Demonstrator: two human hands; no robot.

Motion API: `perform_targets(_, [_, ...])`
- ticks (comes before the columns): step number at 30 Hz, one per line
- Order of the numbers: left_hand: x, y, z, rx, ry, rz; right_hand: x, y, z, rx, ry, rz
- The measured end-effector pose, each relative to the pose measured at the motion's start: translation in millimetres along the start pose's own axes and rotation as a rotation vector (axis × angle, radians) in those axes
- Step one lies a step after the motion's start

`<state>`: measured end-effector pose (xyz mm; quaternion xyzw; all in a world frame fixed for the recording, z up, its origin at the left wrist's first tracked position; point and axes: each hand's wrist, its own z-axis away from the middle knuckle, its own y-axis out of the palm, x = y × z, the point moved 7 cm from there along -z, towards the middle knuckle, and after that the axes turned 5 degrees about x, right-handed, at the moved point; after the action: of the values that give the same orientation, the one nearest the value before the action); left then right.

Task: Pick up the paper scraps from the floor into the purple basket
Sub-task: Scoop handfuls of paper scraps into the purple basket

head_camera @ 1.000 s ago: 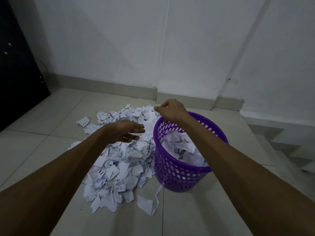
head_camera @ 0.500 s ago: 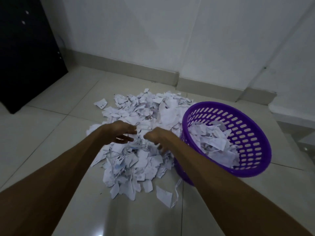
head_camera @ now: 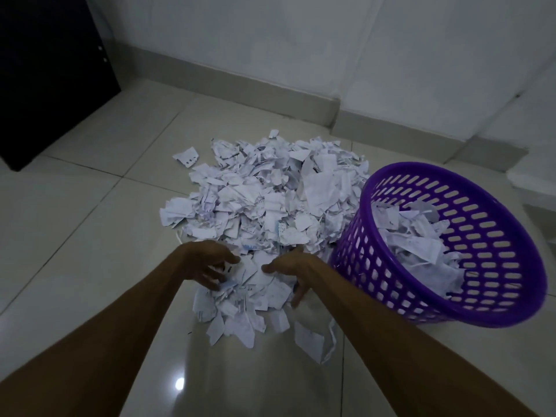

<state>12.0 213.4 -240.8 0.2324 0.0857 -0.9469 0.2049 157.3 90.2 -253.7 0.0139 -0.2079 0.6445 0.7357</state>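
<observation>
The tiled floor (head_camera: 90,224) is carrying a big heap of paper scraps (head_camera: 264,206), spreading from near the skirting board towards the person, with a few loose pieces lying apart at its near edge. Just to the right of the heap, touching its side, the purple basket (head_camera: 493,308) is standing, looking tilted from here, and already partly filled with scraps. A dark cabinet (head_camera: 51,70) is standing well off to the left.

The step in hand looks like gathering another double handful from the near end of the pile. To do it well, the person would be wise to bring both hands together under a bunch, squeezing it so the small bits are not slipping out, then lifting it clear over the basket rim before letting go.

The left hand (head_camera: 207,261) is reaching in with fingers spread and loosely bent, fingertips touching the scraps. The right hand (head_camera: 290,267) is facing it, fingers likewise apart and pointing down into the paper. Neither is gripping anything yet; a clump of paper is lying between them.
</observation>
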Motion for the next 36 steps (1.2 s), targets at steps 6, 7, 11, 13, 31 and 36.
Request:
perform_targets(6, [-6, 11, -7, 0.001, 0.083, 0.049, 13, 4, -15, -0.054, -0.167, -0.260])
perform_targets(7, [-6, 12, -8, 0.004, 0.093, 0.074, 14, 6, -27, -0.025, -0.197, -0.306])
perform_targets(11, [-6, 15, -11, 0.020, 0.100, 0.131, 11, 10, -33, 0.060, -0.207, -0.338])
perform_targets(13, [-5, 15, -11, 0.018, 0.103, 0.142, 14, 14, -16, 0.101, -0.198, -0.332])
perform_targets(31, [-72, -12, 74, -0.016, 0.325, 0.217, 81, -28, 88, 0.137, -0.446, -0.248])
perform_targets(36, [-109, 2, 105, 0.002, 0.433, 0.250, 93, -62, 127, 0.130, -0.511, -0.233])
